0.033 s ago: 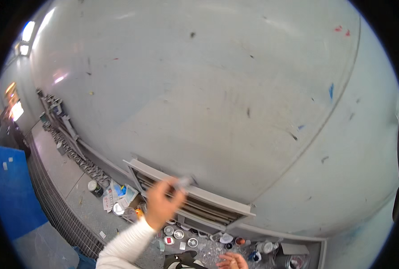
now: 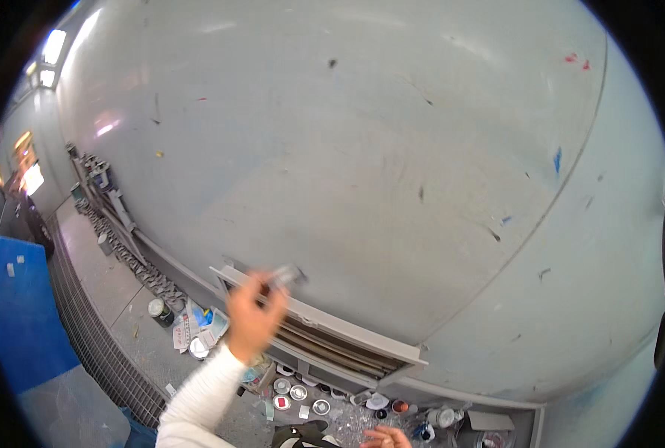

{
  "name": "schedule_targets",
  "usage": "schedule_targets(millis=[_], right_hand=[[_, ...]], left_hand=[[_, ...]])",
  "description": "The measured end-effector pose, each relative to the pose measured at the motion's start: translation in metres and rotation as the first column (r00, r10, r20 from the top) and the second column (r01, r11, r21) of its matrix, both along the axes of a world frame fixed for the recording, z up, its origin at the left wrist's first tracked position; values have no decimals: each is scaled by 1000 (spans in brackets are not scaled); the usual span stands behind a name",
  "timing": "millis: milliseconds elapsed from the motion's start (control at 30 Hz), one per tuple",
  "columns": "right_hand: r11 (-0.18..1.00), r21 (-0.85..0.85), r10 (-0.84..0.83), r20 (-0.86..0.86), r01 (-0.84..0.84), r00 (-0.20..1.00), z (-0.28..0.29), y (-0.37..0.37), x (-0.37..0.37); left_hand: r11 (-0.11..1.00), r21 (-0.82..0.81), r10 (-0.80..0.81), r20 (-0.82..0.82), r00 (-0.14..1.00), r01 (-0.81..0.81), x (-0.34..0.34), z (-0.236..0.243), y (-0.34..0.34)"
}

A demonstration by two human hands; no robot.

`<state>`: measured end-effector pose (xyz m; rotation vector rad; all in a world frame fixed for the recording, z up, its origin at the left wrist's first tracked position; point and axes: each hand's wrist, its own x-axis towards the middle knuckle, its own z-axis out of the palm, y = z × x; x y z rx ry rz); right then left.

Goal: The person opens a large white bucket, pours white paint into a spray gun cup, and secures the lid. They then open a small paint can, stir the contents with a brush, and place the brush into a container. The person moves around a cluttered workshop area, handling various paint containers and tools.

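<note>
My left hand (image 2: pixel 256 317), in a white sleeve, reaches up in front of a long slotted metal vent (image 2: pixel 362 332) low on the grey wall. Its thumb and fingers are closed on a small greyish, partly see-through thing (image 2: pixel 282 277). Motion smears that thing, so its kind does not show. A dark patch, perhaps its shadow, lies just right of it on the wall. At the lower edge, my right hand (image 2: pixel 385 438) shows only in part, its fingers apart with nothing seen in them.
Several round tins and lids (image 2: pixel 298 393) stand on the spattered floor below the vent. A lidded can (image 2: pixel 161 310) and papers (image 2: pixel 188 336) are to the left. Jars and a box (image 2: pixel 491 420) sit at the right. A floor grate (image 2: pixel 97 347) runs beside a blue panel (image 2: pixel 23 313).
My left hand has moved left and slightly up with the small greyish thing in it. My right hand sits a little lower in the picture; the whole view has shifted slightly.
</note>
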<state>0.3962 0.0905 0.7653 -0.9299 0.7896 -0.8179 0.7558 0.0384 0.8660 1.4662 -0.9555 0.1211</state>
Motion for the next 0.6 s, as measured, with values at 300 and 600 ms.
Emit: schedule_targets(millis=[300, 600], right_hand=[[967, 172, -134, -280, 187, 951, -13, 16, -29], [940, 171, -227, -337, 296, 914, -35, 5, -26]], left_hand=[[856, -514, -281, -376, 883, 54, 223, 101, -19], [760, -614, 37, -286, 958, -213, 353, 180, -84]])
